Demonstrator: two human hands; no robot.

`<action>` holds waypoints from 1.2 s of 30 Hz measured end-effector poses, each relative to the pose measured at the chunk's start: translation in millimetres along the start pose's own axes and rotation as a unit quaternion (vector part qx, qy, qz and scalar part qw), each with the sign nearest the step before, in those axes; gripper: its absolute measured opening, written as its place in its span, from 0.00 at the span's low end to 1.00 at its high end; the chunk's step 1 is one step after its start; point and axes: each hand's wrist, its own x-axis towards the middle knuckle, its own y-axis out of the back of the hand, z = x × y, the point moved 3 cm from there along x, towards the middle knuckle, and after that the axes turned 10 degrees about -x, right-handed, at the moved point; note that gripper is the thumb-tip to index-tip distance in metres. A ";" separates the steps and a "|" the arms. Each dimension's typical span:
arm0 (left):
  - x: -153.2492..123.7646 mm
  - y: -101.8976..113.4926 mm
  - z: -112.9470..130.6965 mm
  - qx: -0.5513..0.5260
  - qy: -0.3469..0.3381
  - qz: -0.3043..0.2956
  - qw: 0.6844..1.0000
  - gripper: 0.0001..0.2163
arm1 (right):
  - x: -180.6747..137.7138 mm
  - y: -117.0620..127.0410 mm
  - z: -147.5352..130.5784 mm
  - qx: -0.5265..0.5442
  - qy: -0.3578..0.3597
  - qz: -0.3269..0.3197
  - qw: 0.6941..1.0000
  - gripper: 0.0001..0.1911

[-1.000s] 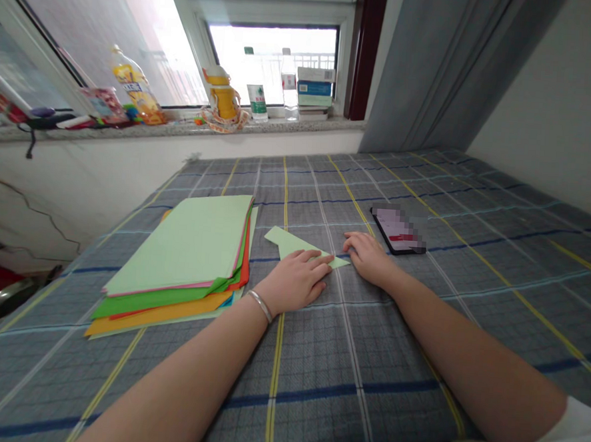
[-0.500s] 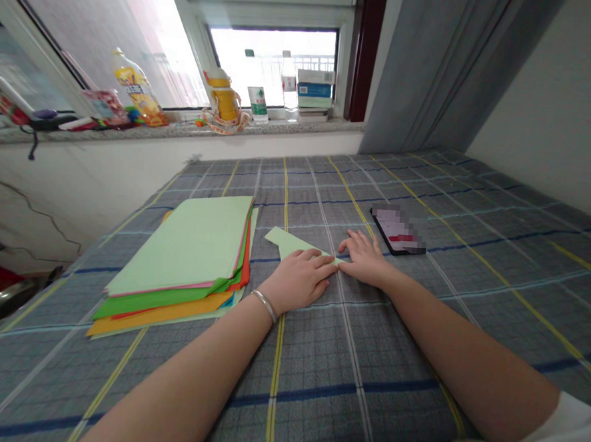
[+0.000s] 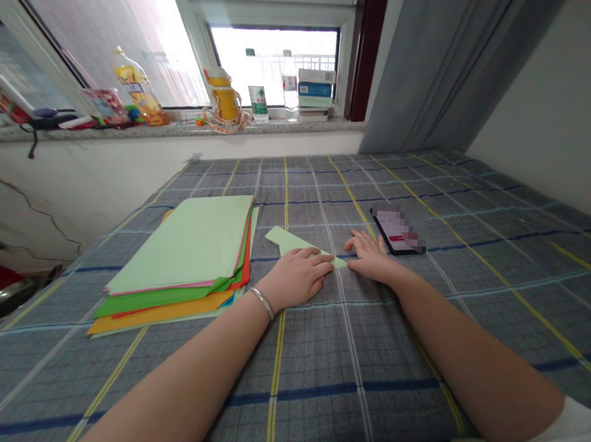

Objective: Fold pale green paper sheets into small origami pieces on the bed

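A small folded piece of pale green paper point(image 3: 288, 239) lies on the plaid cloth in front of me, its narrow tip pointing right. My left hand point(image 3: 299, 274), with a silver bangle at the wrist, rests flat across the paper's middle, fingers stretched out, and covers part of it. Just past the tip, my right hand point(image 3: 371, 257) lies on the cloth with its fingers spread; whether its thumb touches the paper's tip I cannot tell. Nothing is held in it.
A stack of coloured paper sheets point(image 3: 188, 244), pale green on top, lies to the left. Beyond my right hand is a phone point(image 3: 399, 234). On the windowsill stand bottles, a yellow flask point(image 3: 226, 100) and stacked boxes point(image 3: 315, 92). The plaid cloth point(image 3: 317, 356) covers the whole surface.
My right hand has slid slightly to the right, uncovering more of the paper's tip. My left hand has shifted slightly left and stays on the paper.
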 end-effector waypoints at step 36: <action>-20.2 -16.5 -57.0 0.053 0.448 0.088 0.888 0.36 | -5.9 4.9 -21.1 0.035 0.111 0.137 0.984 0.12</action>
